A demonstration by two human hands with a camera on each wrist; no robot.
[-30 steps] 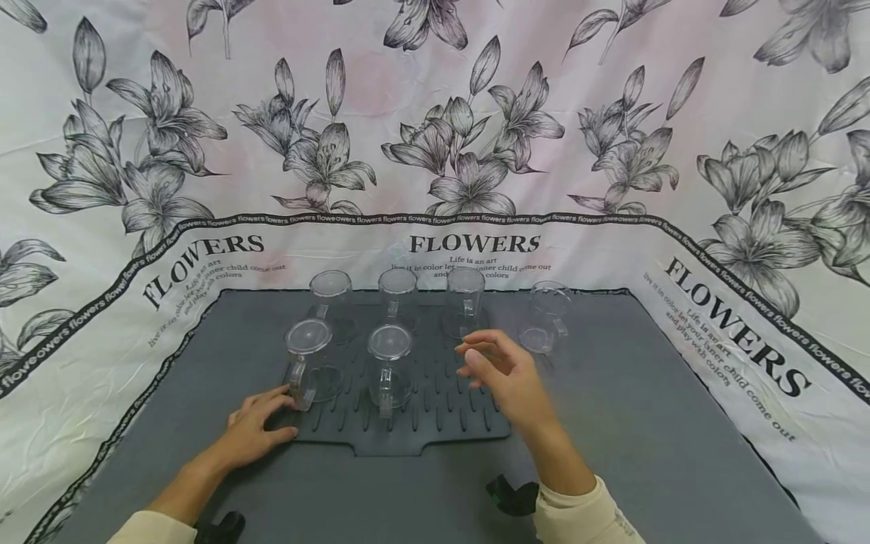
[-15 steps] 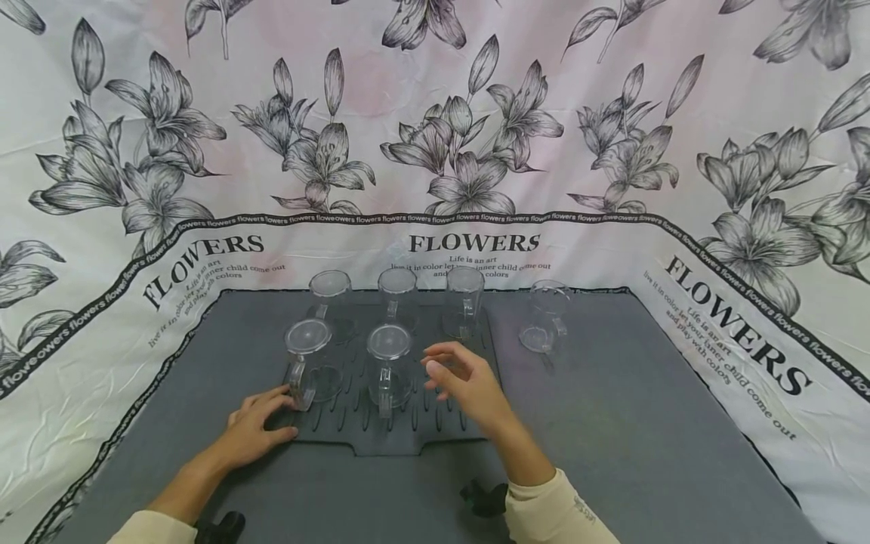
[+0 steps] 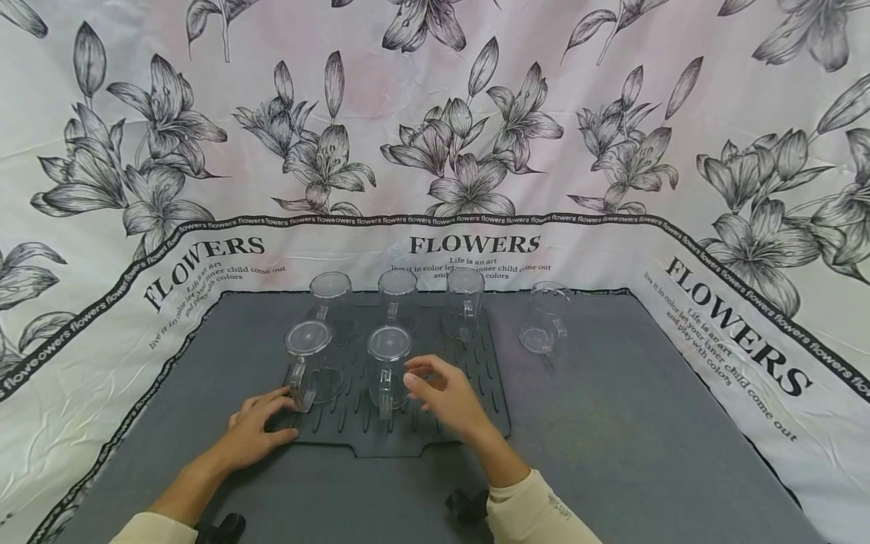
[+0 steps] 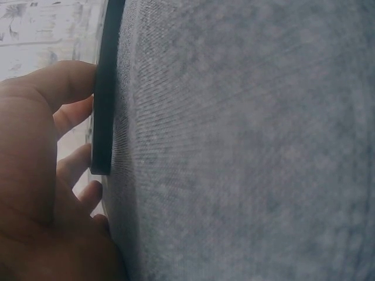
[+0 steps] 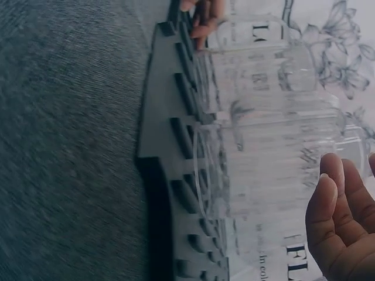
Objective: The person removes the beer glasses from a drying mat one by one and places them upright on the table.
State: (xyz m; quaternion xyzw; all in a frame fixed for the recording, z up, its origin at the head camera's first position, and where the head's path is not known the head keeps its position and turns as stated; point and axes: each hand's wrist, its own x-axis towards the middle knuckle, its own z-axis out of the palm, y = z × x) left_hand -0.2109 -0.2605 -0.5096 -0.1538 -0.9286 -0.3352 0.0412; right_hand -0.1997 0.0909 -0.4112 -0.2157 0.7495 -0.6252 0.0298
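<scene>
Upside-down clear mugs stand on a dark ribbed drying mat (image 3: 388, 447). My right hand (image 3: 450, 398), fingers loosely bent, is at the right side of the front middle mug (image 3: 390, 370); in the right wrist view its thumb (image 5: 324, 199) and fingers hold nothing, and I cannot tell whether they touch the glass. My left hand (image 3: 253, 431) rests at the mat's left edge beside the front left mug (image 3: 314, 370). In the left wrist view the left fingertips (image 4: 79, 76) touch the mat's edge (image 4: 104, 117).
Behind stand a back left mug (image 3: 331, 302), a back middle mug (image 3: 398, 302) and a back right mug (image 3: 465, 302). Off the mat, to the right, one more clear mug (image 3: 546, 317) stands on the grey table (image 3: 632, 423). A flower-printed cloth (image 3: 435, 166) hangs behind.
My right hand has moved left and slightly toward me, from near the back right mug to the side of the front middle mug. The left hand and the mugs have stayed put.
</scene>
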